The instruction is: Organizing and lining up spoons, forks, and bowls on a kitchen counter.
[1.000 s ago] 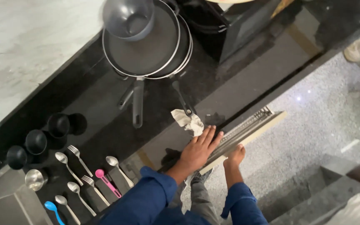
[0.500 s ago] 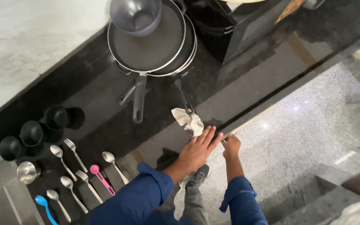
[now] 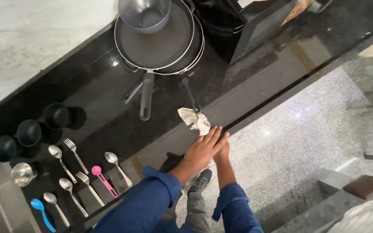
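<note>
Nearest: two blue sleeves, a grey shoe (image 3: 201, 180) on the speckled floor (image 3: 298, 142) below.

Left hand (image 3: 203, 149) flat on the near edge of the black counter (image 3: 255, 84), fingers straight and together, holding nothing. Right hand (image 3: 222, 152) mostly hidden beneath the left, at the counter edge; grip cannot be told.

Just beyond the left fingertips: crumpled pale cloth (image 3: 194, 121), near but apart from them, close to a pan handle. Judged light, soft, limp, not fragile; easiest pinched at a raised fold on top or bunched whole in the palm.

To the left: rows of metal spoons and forks (image 3: 75, 154), a pink spoon (image 3: 103, 179), a blue spoon (image 3: 42, 213), a steel cup (image 3: 22, 174), three dark cups (image 3: 29, 133).

Far: stacked frying pans (image 3: 158, 43), handles pointing near, a grey pot (image 3: 145, 15) on top.
</note>
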